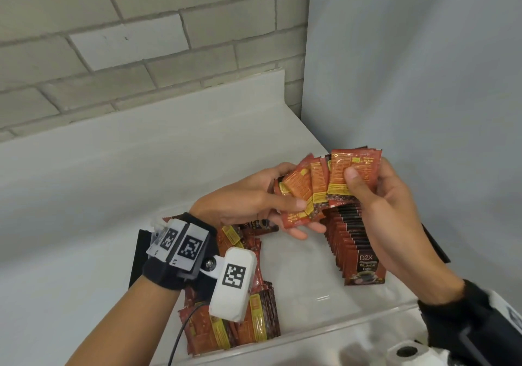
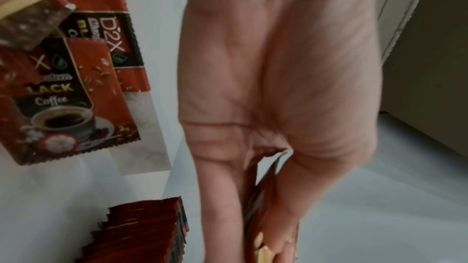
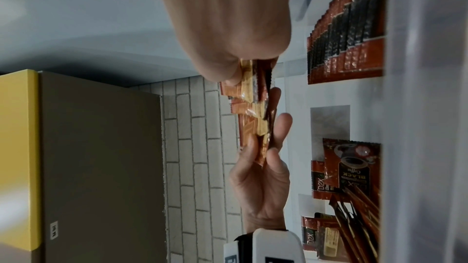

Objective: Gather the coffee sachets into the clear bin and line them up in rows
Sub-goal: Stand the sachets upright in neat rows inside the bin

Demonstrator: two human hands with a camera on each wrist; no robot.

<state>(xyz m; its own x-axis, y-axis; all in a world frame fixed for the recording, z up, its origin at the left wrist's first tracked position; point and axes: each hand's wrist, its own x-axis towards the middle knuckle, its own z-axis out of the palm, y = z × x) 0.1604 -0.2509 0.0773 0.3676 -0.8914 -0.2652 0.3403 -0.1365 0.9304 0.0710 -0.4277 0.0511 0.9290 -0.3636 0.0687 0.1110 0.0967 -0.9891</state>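
Both hands hold a fanned bunch of red-and-orange coffee sachets above the clear bin. My left hand grips the fan's lower left, thumb on top and fingers beneath. My right hand pinches the upper right sachets, thumb on their printed backs. In the bin, a neat upright row of sachets stands at the right, its front one showing "D2X BLACK Coffee". A loose heap of sachets lies at the bin's left under my left wrist. The row and my left hand also show in the right wrist view.
The bin sits on a white counter against a grey brick wall, with a pale panel to the right. A white object with a dark hole lies near the bin's front right corner. A black card stands left of the bin.
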